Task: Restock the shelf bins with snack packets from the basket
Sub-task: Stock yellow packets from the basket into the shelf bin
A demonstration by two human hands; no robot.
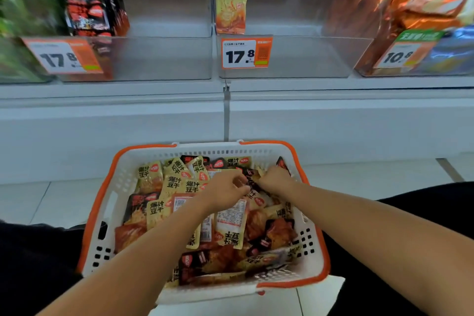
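One basket [107, 202], white with orange rim, on the floor below the shelf [333, 120]. It's heaped with snack packets: yellow packets [156, 209] and black packets [191, 263] mixed, too overlapped to count exactly, well over a dozen.

Both hands are in the basket's far half, close together. Left hand [225, 191]: fingers curled down onto the pile, thumb and fingertips pinching toward a black packet edge [252, 177] between the two hands; can't confirm a firm hold. Right hand [275, 176]: fingers curled tight into the pile at the same black packet; what exactly it holds is hidden.

Shelf: three clear bins in view.
- Left bin [166, 59]: one cluster of upright black packets [89, 7] at its left end, count blurred.
- Middle bin [295, 59]: one yellow packet [230, 5] upright at its left end.
- Right bin [436, 69]: orange packets [410, 7] piled, blurred.

Three price tags: 17.8 [61, 58], 17.8 [245, 52], 10.8 [400, 56].
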